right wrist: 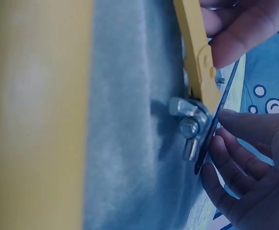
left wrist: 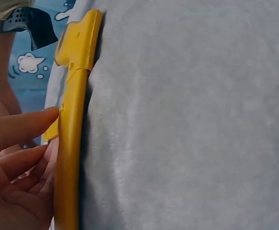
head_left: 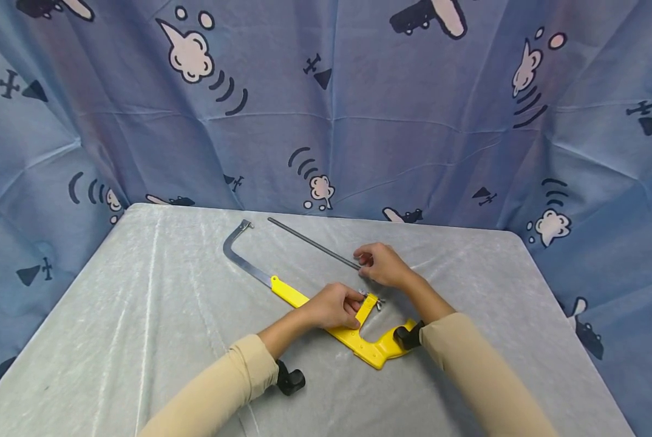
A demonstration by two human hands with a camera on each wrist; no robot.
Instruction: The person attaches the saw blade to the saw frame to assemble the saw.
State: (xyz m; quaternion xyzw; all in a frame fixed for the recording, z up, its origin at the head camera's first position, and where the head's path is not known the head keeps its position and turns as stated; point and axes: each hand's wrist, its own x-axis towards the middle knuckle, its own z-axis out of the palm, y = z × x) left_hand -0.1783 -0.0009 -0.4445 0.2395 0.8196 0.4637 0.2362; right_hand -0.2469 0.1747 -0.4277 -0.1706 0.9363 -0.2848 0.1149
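Observation:
A hacksaw frame with a yellow handle and grey metal bow lies diagonally on the table. My left hand holds its yellow part near the short upright post; the thumb rests against the yellow bar in the left wrist view. A loose, thin dark hacksaw blade lies beyond the frame, roughly parallel to it. At its near end, my right hand pinches it between thumb and fingers. A silver wing nut sits on the post, close to the blade's tip in the right wrist view.
A pale grey cloth covers the table. Behind it hangs a blue patterned curtain. Black wrist mounts stick out by both cuffs, the right one overlapping the saw's handle in the head view.

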